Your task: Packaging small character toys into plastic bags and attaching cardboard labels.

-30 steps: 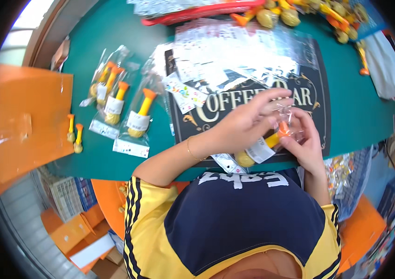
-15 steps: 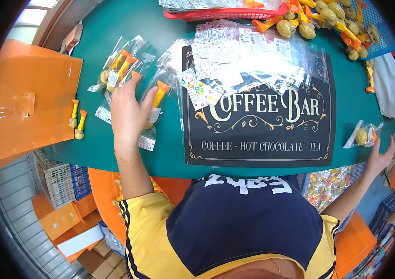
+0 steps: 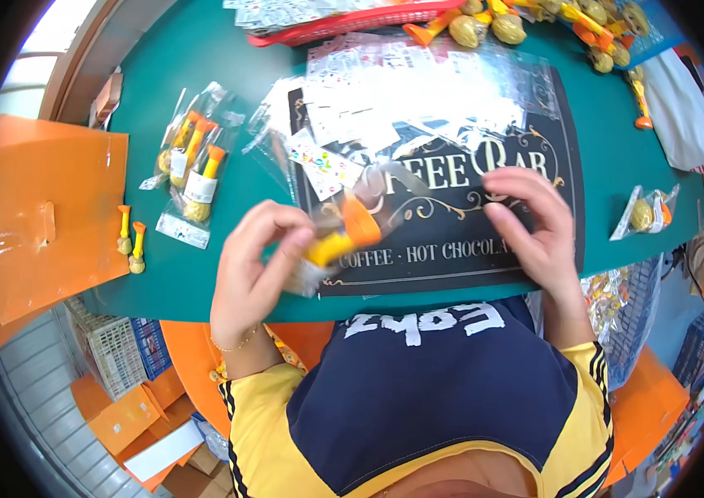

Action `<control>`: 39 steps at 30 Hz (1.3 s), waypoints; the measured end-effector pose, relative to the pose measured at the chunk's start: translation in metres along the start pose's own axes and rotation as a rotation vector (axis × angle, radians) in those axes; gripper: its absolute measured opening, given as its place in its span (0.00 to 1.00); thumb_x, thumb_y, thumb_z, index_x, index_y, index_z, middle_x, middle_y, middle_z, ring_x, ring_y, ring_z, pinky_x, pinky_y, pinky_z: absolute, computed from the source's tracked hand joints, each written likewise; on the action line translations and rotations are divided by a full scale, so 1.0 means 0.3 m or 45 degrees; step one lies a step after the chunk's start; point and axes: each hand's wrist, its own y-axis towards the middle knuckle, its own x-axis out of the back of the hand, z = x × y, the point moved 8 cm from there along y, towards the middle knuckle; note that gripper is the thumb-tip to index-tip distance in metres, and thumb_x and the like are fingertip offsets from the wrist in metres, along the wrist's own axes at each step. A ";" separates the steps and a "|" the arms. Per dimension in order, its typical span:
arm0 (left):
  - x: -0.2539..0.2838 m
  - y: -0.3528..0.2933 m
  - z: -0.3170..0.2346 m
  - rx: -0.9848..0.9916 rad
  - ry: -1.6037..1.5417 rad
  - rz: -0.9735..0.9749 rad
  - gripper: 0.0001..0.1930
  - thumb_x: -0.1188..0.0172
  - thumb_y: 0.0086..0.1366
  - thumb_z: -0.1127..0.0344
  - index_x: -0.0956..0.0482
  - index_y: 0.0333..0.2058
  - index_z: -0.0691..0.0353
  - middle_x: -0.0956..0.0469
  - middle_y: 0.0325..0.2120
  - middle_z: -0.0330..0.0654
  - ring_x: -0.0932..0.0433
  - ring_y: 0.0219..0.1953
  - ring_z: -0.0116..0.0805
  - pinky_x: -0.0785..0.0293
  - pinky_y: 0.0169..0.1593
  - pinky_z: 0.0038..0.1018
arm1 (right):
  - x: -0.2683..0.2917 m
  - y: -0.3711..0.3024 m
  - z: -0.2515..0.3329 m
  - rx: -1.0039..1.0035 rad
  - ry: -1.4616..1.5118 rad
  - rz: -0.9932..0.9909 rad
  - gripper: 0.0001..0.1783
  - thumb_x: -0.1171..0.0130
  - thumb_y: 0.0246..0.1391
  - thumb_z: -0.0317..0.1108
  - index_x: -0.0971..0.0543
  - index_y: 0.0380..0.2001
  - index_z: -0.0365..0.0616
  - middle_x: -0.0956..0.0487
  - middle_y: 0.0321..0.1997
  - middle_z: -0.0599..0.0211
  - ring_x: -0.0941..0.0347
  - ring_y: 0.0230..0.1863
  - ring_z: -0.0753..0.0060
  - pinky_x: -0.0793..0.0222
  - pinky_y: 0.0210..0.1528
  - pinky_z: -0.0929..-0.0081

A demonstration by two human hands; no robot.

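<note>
Pinched in my left hand is a clear-bagged toy with a yellow stem and a flared orange end, blurred by motion over the left side of the black printed mat. My right hand hovers above the mat's right part, fingers apart and curved, nothing between them. Several similar bagged toys with round gold ends lie left of the mat. Flat clear bags with printed cards cover the mat's far part. Another bagged toy rests by the table's right edge.
A red basket of printed cards stands at the far edge. Loose toys heap up at the far right beside a blue basket. At left are an orange box and two loose toys. A white bag lies at right.
My left hand has lifted a bagged toy from the left group and brought it right and nearer. My right hand has left the bagged toy at the right edge and moved over the mat.
</note>
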 end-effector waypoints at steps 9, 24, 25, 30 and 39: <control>-0.415 0.163 0.058 0.084 -0.271 0.791 0.07 0.47 0.69 0.67 0.26 0.38 0.66 0.28 0.31 0.35 0.28 0.32 0.19 0.31 0.36 0.18 | 0.081 -0.024 0.054 0.229 -0.064 -0.012 0.11 0.35 0.43 0.24 0.19 0.35 0.45 0.27 0.53 0.56 0.34 0.57 0.57 0.37 0.56 0.64; -0.518 0.203 0.068 -0.033 -0.106 0.687 0.07 0.48 0.70 0.68 0.26 0.38 0.65 0.24 0.28 0.34 0.30 0.27 0.17 0.33 0.31 0.16 | -0.030 -0.032 -0.078 -0.026 -0.467 0.532 0.22 0.28 0.26 0.34 0.14 0.34 0.60 0.30 0.63 0.72 0.47 0.70 0.57 0.65 0.69 0.37; -0.516 0.202 0.075 -0.010 -0.101 0.686 0.07 0.48 0.70 0.68 0.26 0.38 0.65 0.24 0.27 0.35 0.30 0.27 0.18 0.32 0.31 0.16 | -0.032 -0.032 -0.085 -0.028 -0.449 0.538 0.22 0.27 0.26 0.37 0.14 0.34 0.61 0.31 0.63 0.73 0.48 0.71 0.57 0.68 0.69 0.36; -0.513 0.188 0.076 0.032 -0.249 0.602 0.07 0.49 0.70 0.68 0.27 0.38 0.66 0.22 0.28 0.36 0.27 0.28 0.18 0.30 0.33 0.17 | -0.040 -0.048 -0.093 -0.033 -0.459 0.510 0.20 0.29 0.35 0.41 0.15 0.38 0.60 0.32 0.65 0.73 0.50 0.71 0.57 0.73 0.68 0.32; -0.476 0.189 0.032 -0.043 0.080 0.567 0.08 0.46 0.67 0.65 0.26 0.38 0.64 0.19 0.28 0.43 0.17 0.28 0.33 0.25 0.31 0.25 | -0.051 -0.071 -0.108 -0.119 -0.565 0.444 0.16 0.34 0.45 0.49 0.15 0.39 0.61 0.32 0.65 0.74 0.52 0.72 0.57 0.74 0.67 0.32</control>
